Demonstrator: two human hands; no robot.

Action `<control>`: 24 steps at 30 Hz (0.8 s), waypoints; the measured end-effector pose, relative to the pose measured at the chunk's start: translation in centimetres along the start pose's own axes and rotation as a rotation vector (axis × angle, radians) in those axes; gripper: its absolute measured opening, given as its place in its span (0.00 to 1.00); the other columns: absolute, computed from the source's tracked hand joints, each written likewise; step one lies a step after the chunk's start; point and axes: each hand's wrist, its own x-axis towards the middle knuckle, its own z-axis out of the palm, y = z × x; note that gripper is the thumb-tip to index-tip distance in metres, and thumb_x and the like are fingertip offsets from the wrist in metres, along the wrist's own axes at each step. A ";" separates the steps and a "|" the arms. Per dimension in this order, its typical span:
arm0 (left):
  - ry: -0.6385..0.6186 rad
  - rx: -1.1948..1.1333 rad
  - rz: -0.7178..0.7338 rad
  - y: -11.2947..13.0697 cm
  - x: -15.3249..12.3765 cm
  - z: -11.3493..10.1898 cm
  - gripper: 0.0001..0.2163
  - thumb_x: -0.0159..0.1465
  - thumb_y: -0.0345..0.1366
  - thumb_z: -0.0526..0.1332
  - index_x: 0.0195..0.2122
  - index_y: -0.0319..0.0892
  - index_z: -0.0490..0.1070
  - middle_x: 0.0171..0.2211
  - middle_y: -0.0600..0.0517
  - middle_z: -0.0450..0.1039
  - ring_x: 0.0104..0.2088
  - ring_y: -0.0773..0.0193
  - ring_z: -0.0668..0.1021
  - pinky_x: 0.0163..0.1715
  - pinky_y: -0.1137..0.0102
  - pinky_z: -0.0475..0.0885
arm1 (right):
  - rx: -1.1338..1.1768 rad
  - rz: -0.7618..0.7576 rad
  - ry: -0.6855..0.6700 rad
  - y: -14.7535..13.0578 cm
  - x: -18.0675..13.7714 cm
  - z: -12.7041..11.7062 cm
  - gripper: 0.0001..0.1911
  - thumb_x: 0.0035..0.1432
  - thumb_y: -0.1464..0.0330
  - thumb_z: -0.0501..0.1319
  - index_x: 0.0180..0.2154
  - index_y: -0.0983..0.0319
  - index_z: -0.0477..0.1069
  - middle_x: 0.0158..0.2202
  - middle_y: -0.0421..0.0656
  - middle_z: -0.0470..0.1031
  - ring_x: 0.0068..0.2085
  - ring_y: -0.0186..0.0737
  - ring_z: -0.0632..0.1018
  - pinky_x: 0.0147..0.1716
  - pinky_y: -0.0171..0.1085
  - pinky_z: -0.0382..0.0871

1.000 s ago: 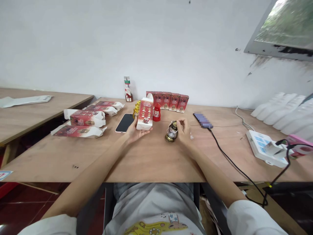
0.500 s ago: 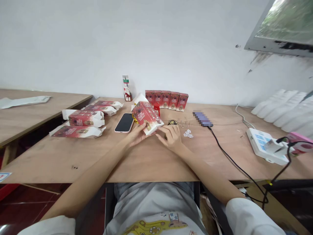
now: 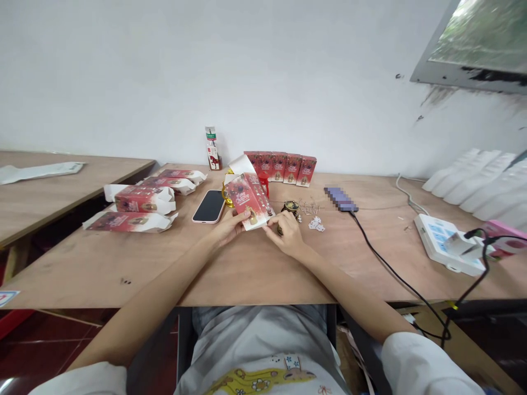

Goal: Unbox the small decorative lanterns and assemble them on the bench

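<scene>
Steadying the red printed box (image 3: 242, 195) over the bench (image 3: 255, 274), your left hand (image 3: 229, 229) curls round its lower part, thumb across the front face; this grip likely keeps the box tilted with its lower end within reach. Your right hand (image 3: 289, 235) is partly closed, fingertips at that lower end; whether they pinch the card or merely press it, you cannot tell from this view. The white flap (image 3: 242, 164) at the upper end stands open. The bronze lantern (image 3: 291, 206) stands just beyond your right hand, partly hidden by it, a placement that seems to favour a short reach. The metal wires (image 3: 309, 208) and white pieces (image 3: 316, 224) lie to its right, probably grouped so they do not scatter. The red lantern (image 3: 264, 180) shows partly behind the box. The five upright boxes (image 3: 279, 167) line up near the wall (image 3: 164, 82), the open cartons (image 3: 142, 198) lie at left, presumably to keep them apart.
</scene>
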 end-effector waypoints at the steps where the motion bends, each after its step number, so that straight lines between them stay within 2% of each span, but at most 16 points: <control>1: 0.003 0.006 0.011 0.1 0.0 0.0 0.20 0.46 0.39 0.73 0.38 0.39 0.73 0.39 0.46 0.79 0.40 0.57 0.81 0.47 0.61 0.75 | 0.006 0.004 -0.005 0.0 0.0 0.0 0.05 0.61 0.67 0.57 0.32 0.60 0.65 0.28 0.41 0.72 0.33 0.38 0.70 0.35 0.38 0.62; 9: 0.058 0.023 0.100 0.8 0.0 0.2 0.21 0.40 0.34 0.75 0.36 0.36 0.74 0.35 0.46 0.79 0.38 0.58 0.80 0.47 0.64 0.74 | 0.067 0.031 -0.126 -0.4 0.0 0.2 0.09 0.62 0.66 0.54 0.29 0.60 0.63 0.30 0.42 0.70 0.33 0.38 0.69 0.35 0.38 0.62; 13: 0.059 -0.027 0.068 0.9 0.0 0.2 0.18 0.45 0.35 0.74 0.36 0.37 0.74 0.35 0.48 0.79 0.37 0.61 0.80 0.44 0.65 0.75 | 0.103 -0.040 -0.169 -0.8 0.0 -0.2 0.08 0.63 0.67 0.51 0.32 0.61 0.65 0.36 0.47 0.72 0.36 0.39 0.72 0.36 0.39 0.65; 17: 0.058 -0.104 -0.016 1.0 0.0 0.1 0.12 0.53 0.36 0.69 0.38 0.39 0.73 0.35 0.50 0.78 0.34 0.62 0.80 0.39 0.68 0.77 | 0.021 -0.145 -0.170 -1.1 -0.2 -0.3 0.08 0.62 0.68 0.51 0.38 0.62 0.67 0.43 0.51 0.74 0.38 0.41 0.74 0.37 0.41 0.68; 19: 0.056 -0.145 -0.049 1.1 0.0 0.2 0.11 0.57 0.37 0.66 0.39 0.39 0.73 0.36 0.49 0.78 0.35 0.62 0.80 0.36 0.68 0.77 | -0.019 -0.187 -0.156 -1.4 -0.3 -0.1 0.08 0.61 0.68 0.51 0.39 0.64 0.67 0.47 0.54 0.72 0.42 0.43 0.75 0.40 0.42 0.69; 22: 0.069 -0.174 -0.064 1.2 0.1 0.2 0.09 0.58 0.35 0.65 0.39 0.40 0.73 0.36 0.49 0.78 0.36 0.62 0.80 0.36 0.69 0.77 | -0.050 -0.176 -0.145 -1.7 -0.3 0.3 0.10 0.61 0.69 0.52 0.42 0.66 0.66 0.53 0.59 0.67 0.49 0.46 0.74 0.45 0.43 0.70; 24: 0.080 -0.176 -0.053 1.2 0.0 0.2 0.08 0.58 0.34 0.65 0.38 0.40 0.72 0.34 0.50 0.78 0.35 0.63 0.79 0.37 0.69 0.76 | -0.052 -0.156 -0.144 -1.6 -0.3 0.5 0.11 0.61 0.69 0.52 0.45 0.66 0.64 0.52 0.60 0.68 0.49 0.46 0.74 0.45 0.43 0.71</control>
